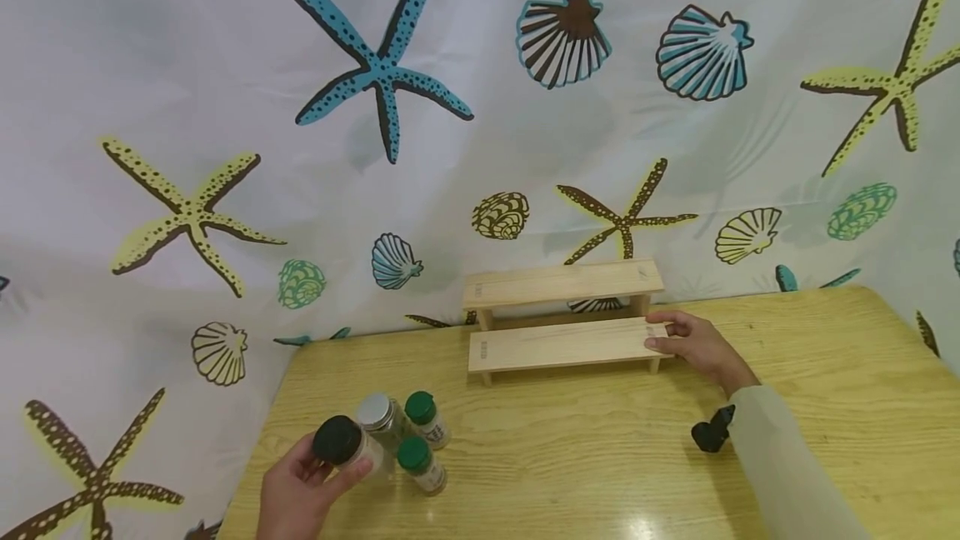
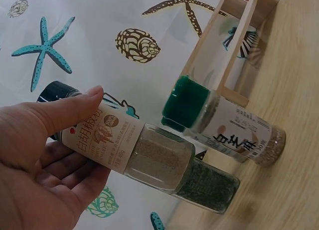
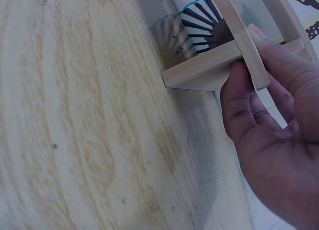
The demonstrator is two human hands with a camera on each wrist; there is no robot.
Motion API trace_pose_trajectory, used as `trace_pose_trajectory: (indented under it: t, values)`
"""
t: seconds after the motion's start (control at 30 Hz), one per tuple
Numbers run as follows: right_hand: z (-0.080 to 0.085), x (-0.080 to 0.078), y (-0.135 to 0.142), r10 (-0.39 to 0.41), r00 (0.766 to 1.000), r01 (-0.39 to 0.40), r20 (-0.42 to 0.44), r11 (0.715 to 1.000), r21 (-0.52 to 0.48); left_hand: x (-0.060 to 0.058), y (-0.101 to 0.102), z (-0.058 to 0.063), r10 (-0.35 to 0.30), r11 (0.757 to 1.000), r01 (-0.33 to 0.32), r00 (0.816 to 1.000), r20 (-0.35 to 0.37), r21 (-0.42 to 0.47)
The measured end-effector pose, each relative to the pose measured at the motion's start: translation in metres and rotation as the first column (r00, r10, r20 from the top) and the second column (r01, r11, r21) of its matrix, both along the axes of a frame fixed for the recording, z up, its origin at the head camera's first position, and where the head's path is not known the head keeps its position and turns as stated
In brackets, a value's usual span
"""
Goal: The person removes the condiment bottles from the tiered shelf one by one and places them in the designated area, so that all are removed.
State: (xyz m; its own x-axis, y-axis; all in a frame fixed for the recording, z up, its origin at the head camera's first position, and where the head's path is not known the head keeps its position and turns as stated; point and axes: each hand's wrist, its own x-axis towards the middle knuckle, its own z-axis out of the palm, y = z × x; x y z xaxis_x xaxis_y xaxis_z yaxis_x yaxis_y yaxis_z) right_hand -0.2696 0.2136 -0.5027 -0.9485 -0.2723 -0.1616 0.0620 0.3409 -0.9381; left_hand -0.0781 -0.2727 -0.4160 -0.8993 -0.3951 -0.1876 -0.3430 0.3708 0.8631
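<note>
My left hand (image 1: 294, 490) grips a spice jar (image 2: 162, 160) with a black cap, a paper label and pale powder inside. Right beside it on the table stand a silver-capped jar (image 1: 377, 412) and two green-capped jars, one behind (image 1: 424, 413) and one in front (image 1: 420, 461). In the left wrist view the nearer green-capped jar (image 2: 239, 127) shows pale seeds through its glass. Farther back is a two-tier wooden rack (image 1: 562, 344), with both tiers bare. My right hand (image 1: 701, 348) pinches the right end of its lower board (image 3: 251, 60), thumb above and fingers below.
The rack stands at the back of the wooden table (image 1: 570, 448), close to a hanging cloth (image 1: 480, 123) printed with starfish and shells. A small black device (image 1: 712, 430) sits at the right wrist, by the pale sleeve (image 1: 783, 457).
</note>
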Motion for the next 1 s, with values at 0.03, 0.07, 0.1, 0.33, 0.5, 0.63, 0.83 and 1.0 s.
trace_pose_trajectory:
  t: [0.03,0.07,0.1,0.33,0.5,0.63,0.83,1.0]
  values:
    - [0.0,0.0,0.0,0.0,1.0,0.0,0.003,1.0,-0.004,0.0,-0.001,-0.003,-0.003,1.0,0.003,1.0,0.008,-0.002]
    - [0.0,0.0,0.0,0.006,1.0,-0.006,0.001,1.0,-0.008,0.001,-0.001,-0.007,-0.001,1.0,0.001,1.0,0.017,-0.002]
    - [0.0,0.0,0.0,0.006,1.0,-0.006,0.003,1.0,-0.007,0.001,-0.002,-0.011,0.0,1.0,0.0,1.0,0.021,0.003]
    - [0.001,0.0,0.001,-0.004,1.0,0.004,0.008,1.0,-0.003,0.0,-0.004,-0.034,0.01,0.999,-0.01,1.0,0.014,0.043]
    - [0.0,0.001,0.001,-0.003,1.0,0.004,0.012,1.0,-0.01,-0.002,-0.003,-0.045,0.015,0.999,-0.015,1.0,-0.002,0.05]
    - [0.001,0.002,0.001,-0.003,1.0,0.004,0.016,1.0,-0.019,-0.002,-0.002,-0.052,0.018,0.999,-0.017,1.0,-0.009,0.049]
    - [0.0,0.0,0.001,0.003,1.0,-0.002,0.016,1.0,-0.018,-0.003,-0.001,-0.061,0.014,0.999,-0.015,1.0,0.008,0.041]
    - [-0.001,-0.001,0.001,0.002,1.0,-0.002,0.017,1.0,-0.018,-0.004,0.002,-0.061,0.004,0.998,-0.004,1.0,-0.001,0.056]
